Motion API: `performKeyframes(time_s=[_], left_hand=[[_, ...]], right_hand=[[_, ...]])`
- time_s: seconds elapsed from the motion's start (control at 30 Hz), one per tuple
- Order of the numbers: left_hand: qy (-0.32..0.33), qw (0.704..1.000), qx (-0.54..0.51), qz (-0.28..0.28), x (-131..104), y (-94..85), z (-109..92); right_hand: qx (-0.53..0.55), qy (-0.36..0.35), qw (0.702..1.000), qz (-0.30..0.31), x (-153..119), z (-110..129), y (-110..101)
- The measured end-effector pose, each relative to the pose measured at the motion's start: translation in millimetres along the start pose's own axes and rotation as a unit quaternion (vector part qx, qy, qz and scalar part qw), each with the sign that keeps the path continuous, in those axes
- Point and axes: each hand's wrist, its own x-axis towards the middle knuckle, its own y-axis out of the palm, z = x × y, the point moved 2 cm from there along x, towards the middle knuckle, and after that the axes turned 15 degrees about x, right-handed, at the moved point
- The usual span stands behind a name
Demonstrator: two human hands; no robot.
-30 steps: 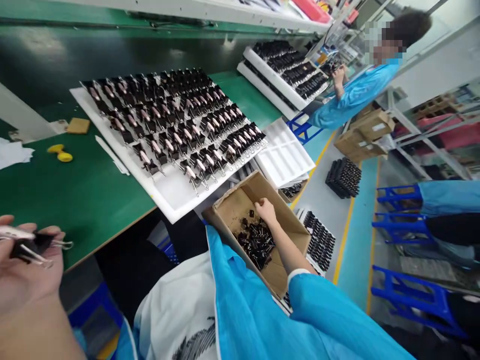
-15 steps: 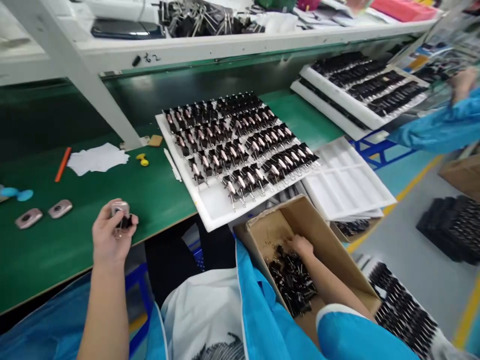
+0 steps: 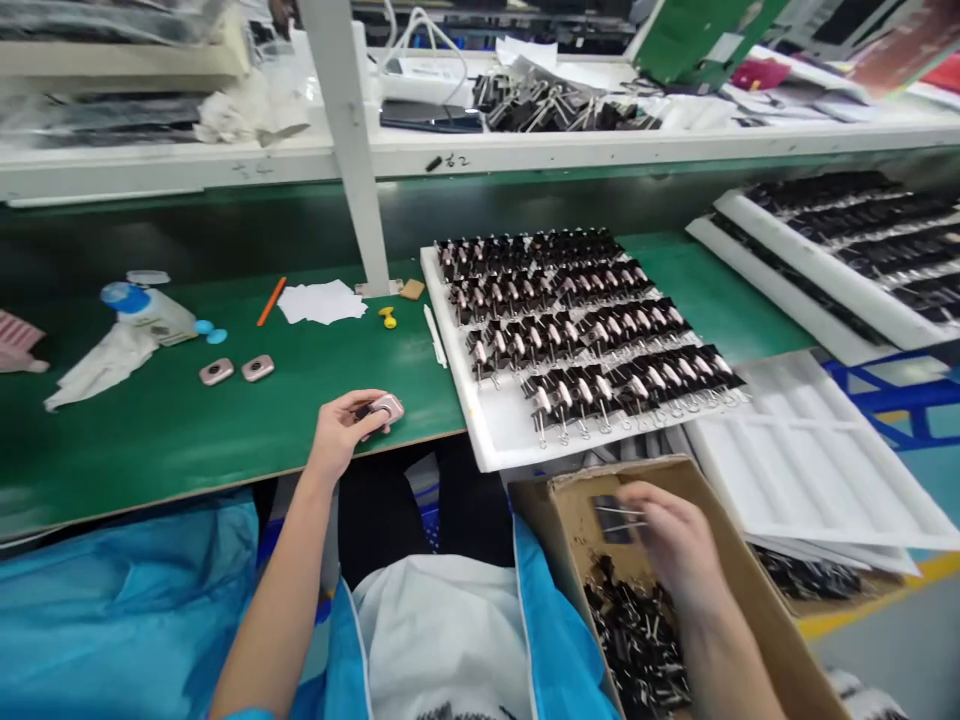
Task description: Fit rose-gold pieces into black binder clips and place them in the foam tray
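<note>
My left hand [image 3: 339, 430] is closed around a small pink rounded casing [image 3: 390, 407] with a dark round spot, just over the front edge of the green table. Something black shows between the fingers there. My right hand [image 3: 675, 535], slightly blurred, pinches a black binder clip [image 3: 613, 518] with wire handles above a cardboard box [image 3: 705, 490]. Loose black binder clips [image 3: 637, 630] lie heaped in that box. Beyond it, a white foam tray [image 3: 499, 425] carries rows of black binder clips, many with pink pieces between them.
Two more pink casings [image 3: 257, 368] lie on the green table [image 3: 187, 440] at left. Near them are white paper [image 3: 322, 302], an orange stick [image 3: 271, 302], a yellow knob [image 3: 387, 317] and a bottle [image 3: 161, 315]. At right are stacked filled trays [image 3: 810, 290] and a bare white tray [image 3: 817, 450].
My right hand has risen from the heap in the box with a binder clip in its fingers. My left hand still holds the pink casing. The view has turned left.
</note>
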Motion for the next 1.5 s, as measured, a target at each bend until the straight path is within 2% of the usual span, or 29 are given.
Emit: performKeyframes(time_s=[0.1,0.17,0.2,0.27,0.37,0.57,0.77,0.9,1.0,1.07,1.1,1.13,1.17,1.2,1.23,1.3,1.33,1.4,1.43,1.5], left_hand=[[0.008,1.0,-0.004,0.027,-2,-1.1,-2],[0.014,0.999,-0.016,0.043,-3,-1.8,-3],[0.018,0.998,-0.023,0.052,-4,-2.2,-3],[0.024,0.997,-0.031,0.069,-4,-3.1,-2],[0.033,0.995,-0.031,0.089,-5,-3.9,0],[0.025,0.994,-0.011,0.106,-7,-2.6,0],[0.027,0.992,0.007,0.121,-6,-3.9,4],[0.023,0.991,0.011,0.128,-10,-1.4,0],[0.034,0.982,0.031,0.184,-13,-0.8,-12],[0.06,0.974,0.069,0.207,-11,-10.5,-22],[0.081,0.974,0.107,0.183,-8,-20.9,-26],[0.105,0.973,0.157,0.135,-3,-34.9,-28],[0.125,0.965,0.223,0.049,5,-52.2,-29],[0.139,0.943,0.295,-0.062,13,-71.5,-27],[0.149,0.906,0.365,-0.152,22,-89.4,-23],[0.127,0.827,0.468,-0.285,38,-118.5,-9],[0.096,0.798,0.509,-0.308,45,-128.4,-1],[0.04,0.759,0.568,-0.316,52,-139.9,11],[0.018,0.748,0.587,-0.31,53,-142.6,14],[-0.014,0.736,0.607,-0.3,52,-145.4,14]], right_hand=[[-0.015,0.004,0.987,0.159,18,-2,108],[-0.025,-0.025,0.974,0.225,37,-3,163],[-0.031,-0.044,0.969,0.242,47,-3,183],[-0.048,-0.078,0.962,0.257,66,-1,211],[-0.091,-0.11,0.951,0.275,85,2,230],[-0.175,-0.141,0.919,0.325,84,4,241],[-0.189,-0.152,0.916,0.32,83,0,243],[-0.182,-0.117,0.918,0.333,81,5,246],[-0.216,-0.079,0.898,0.375,72,13,249],[-0.213,-0.046,0.901,0.375,63,18,245],[-0.191,-0.027,0.913,0.36,58,20,240],[-0.161,-0.01,0.928,0.335,52,22,232],[-0.132,-0.002,0.944,0.301,47,24,223],[-0.115,-0.01,0.959,0.259,42,26,213],[-0.115,-0.038,0.971,0.205,38,27,201],[-0.163,-0.151,0.972,0.075,32,29,177],[-0.197,-0.225,0.954,0.012,31,30,166],[-0.261,-0.361,0.892,-0.074,30,28,151],[-0.29,-0.409,0.86,-0.096,31,25,147],[-0.342,-0.458,0.812,-0.118,36,18,145]])
